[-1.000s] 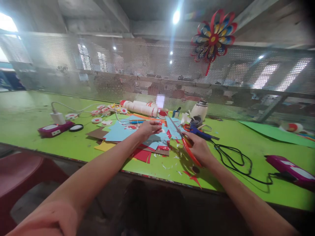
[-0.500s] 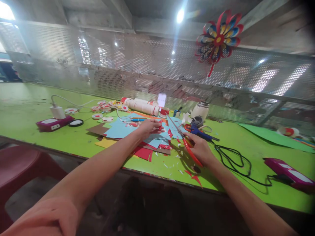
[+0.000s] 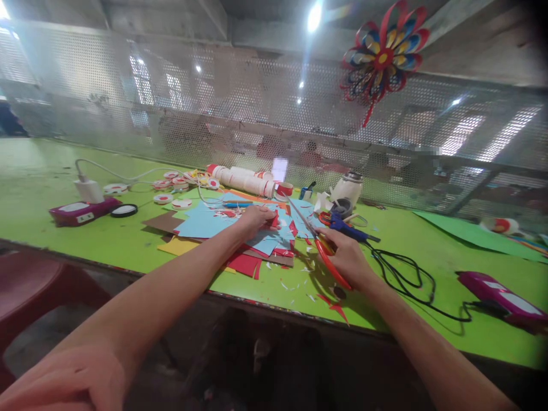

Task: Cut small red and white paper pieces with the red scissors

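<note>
My left hand point(image 3: 257, 221) is closed on a small piece of red paper point(image 3: 274, 218), just above the blue paper sheets point(image 3: 201, 220). In my right hand point(image 3: 346, 256) are scissors with red handles point(image 3: 329, 264), their blades pointing forward and to the left. The scissors are apart from the red piece. Under the blue sheets lie brown, yellow and red sheets point(image 3: 245, 265). Red and white paper scraps point(image 3: 338, 311) are scattered on the green table between my hands and near its front edge.
Behind my right hand lies a blue glue gun point(image 3: 349, 230), its black cord point(image 3: 413, 285) looping rightward. White paper rolls point(image 3: 244, 181) and a cream flask point(image 3: 349, 188) stand at the back. Purple power strips point(image 3: 81, 213) lie on both sides. A paper flower point(image 3: 383, 57) hangs above.
The view has shifted slightly, so the table's things sit a little further left. My left hand has turned a little, palm lower, over the red piece. My right hand still holds the scissors.
</note>
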`<state>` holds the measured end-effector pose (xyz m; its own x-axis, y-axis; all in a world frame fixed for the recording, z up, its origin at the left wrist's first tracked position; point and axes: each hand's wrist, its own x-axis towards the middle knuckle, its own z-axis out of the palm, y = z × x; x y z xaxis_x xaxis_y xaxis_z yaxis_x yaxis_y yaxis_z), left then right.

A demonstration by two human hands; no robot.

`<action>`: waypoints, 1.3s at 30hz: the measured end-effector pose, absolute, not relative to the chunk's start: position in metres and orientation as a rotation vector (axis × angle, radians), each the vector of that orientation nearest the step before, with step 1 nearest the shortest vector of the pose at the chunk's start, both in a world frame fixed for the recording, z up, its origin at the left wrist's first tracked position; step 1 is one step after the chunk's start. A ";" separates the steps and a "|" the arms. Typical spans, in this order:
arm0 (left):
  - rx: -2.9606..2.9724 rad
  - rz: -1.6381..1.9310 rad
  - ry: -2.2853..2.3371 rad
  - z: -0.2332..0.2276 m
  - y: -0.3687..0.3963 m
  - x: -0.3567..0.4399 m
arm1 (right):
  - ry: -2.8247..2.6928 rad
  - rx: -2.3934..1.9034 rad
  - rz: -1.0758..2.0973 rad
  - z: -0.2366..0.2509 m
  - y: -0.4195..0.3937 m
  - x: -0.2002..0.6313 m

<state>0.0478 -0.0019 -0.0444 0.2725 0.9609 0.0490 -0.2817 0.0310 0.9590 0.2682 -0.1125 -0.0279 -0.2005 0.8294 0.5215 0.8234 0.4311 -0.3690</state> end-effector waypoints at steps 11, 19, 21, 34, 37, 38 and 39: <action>1.228 1.139 0.896 -0.045 -0.003 0.051 | -2.048 -1.371 0.016 -0.023 -0.117 0.264; 1.181 1.142 0.924 -0.033 -0.013 0.048 | -2.043 -1.397 -0.005 -0.024 -0.115 0.266; 1.173 1.152 0.954 -0.032 -0.013 0.048 | -2.042 -1.416 -0.007 -0.025 -0.114 0.267; 1.440 1.126 1.239 -0.022 -0.011 0.042 | -2.067 -1.445 0.007 -0.028 -0.112 0.267; 1.561 1.079 1.312 -0.020 -0.007 0.038 | -2.068 -1.444 0.010 -0.029 -0.112 0.268; 1.600 1.065 1.336 -0.020 -0.006 0.036 | -2.068 -1.442 0.009 -0.029 -0.112 0.269; 1.637 1.052 1.357 -0.020 -0.005 0.035 | -2.068 -1.441 0.008 -0.029 -0.112 0.269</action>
<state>0.0355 -0.0052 -0.0195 0.0998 0.9867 0.1283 0.3698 -0.1565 0.9158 0.2688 -0.1123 -0.0290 -0.2207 0.8523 0.4742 0.8486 0.4075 -0.3374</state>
